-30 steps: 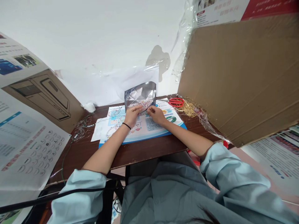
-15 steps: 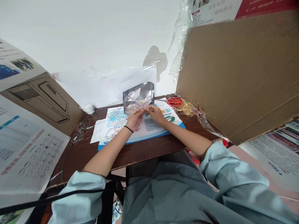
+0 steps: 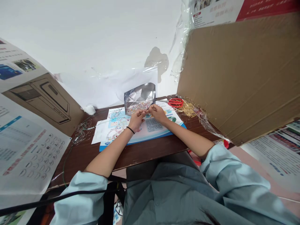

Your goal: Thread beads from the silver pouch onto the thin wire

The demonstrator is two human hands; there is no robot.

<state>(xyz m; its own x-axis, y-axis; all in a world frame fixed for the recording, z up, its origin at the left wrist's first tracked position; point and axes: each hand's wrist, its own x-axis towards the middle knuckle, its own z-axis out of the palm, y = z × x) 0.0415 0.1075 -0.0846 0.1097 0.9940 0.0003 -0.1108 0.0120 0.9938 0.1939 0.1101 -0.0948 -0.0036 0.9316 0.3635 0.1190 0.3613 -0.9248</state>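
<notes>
My left hand (image 3: 136,120) is closed in a pinch over a printed sheet (image 3: 156,126). Facing it, my right hand (image 3: 157,112) pinches too, its fingertips very close to the left ones. Something thin and dark shows between the fingertips, too small to name. Just behind the hands stands an open silvery bag (image 3: 150,90) with many small coloured beads (image 3: 140,106) in it. A thin string with a few white beads (image 3: 91,128) runs from the left side toward my left hand; whether it reaches the fingers I cannot tell.
Red-handled scissors (image 3: 175,102) lie at the back right beside a pile of thin golden sticks (image 3: 187,109). A tangle of clear string (image 3: 81,134) lies on the left of the brown table (image 3: 150,153). Cardboard boxes (image 3: 234,72) flank both sides; a white wall is behind.
The fingertips of my two hands have drawn slightly apart, and a thin dark thing now shows between them. The bag and scissors stay where they were; the view shifts a little.
</notes>
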